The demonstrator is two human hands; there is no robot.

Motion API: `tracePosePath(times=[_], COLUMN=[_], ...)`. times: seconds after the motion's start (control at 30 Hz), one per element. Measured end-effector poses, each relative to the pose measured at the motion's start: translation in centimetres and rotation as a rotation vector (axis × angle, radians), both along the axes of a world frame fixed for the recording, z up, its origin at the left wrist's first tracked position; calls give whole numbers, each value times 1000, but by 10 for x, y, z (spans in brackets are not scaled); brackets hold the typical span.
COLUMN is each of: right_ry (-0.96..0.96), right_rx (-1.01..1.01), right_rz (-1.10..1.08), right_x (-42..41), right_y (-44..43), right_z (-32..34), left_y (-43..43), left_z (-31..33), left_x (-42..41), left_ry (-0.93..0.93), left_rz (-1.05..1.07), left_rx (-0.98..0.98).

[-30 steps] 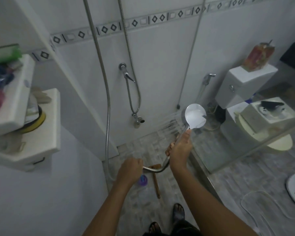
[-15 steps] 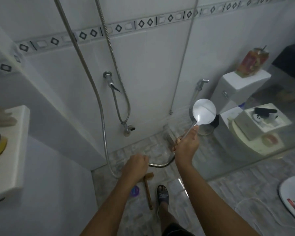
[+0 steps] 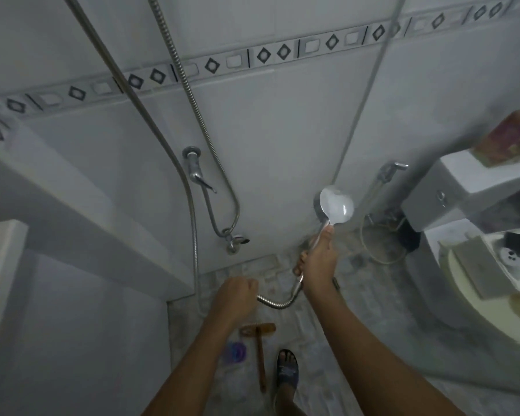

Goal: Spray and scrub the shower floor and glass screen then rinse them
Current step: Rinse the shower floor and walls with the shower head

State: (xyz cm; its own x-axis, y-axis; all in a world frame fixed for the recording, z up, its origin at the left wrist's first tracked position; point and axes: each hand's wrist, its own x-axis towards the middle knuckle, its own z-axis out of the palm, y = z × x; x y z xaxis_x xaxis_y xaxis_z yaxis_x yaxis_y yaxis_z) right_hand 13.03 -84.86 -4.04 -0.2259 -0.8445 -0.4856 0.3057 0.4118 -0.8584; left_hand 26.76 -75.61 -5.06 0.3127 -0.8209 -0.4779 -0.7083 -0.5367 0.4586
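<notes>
My right hand grips the chrome handle of the shower head, whose round face is raised in front of the white wall near the glass screen on the right. Faint spray shows just below the head. My left hand is closed around the metal shower hose, which curves between both hands. Below lies the grey tiled shower floor. A wooden long-handled scrub brush rests on the floor by my sandalled foot.
A wall tap with a second hose loop hangs at centre. A small purple object lies beside the brush. Through the glass sit a toilet, its cistern and a bidet sprayer. A white ledge juts out on the left.
The view has shifted forward and left. My right hand has raised the shower head higher against the wall; my left hand keeps its hold on the hose.
</notes>
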Motion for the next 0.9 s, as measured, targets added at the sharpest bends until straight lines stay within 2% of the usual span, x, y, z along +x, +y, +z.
tracePosePath(times=[0.27,0.73,0.9], right_ry=[-34,-12,15], right_rx=[131,140,76], right_rz=[195,434,388], right_x=[58,134,139], right_y=[-15,-6,-6], right_z=[-24,-32,-29], left_y=[11,45,46], left_z=[-18,-26,-29], left_x=[39,83,88], left_ry=[-57,-82,-77], left_rz=[144,402,417], left_rx=[47,88,81])
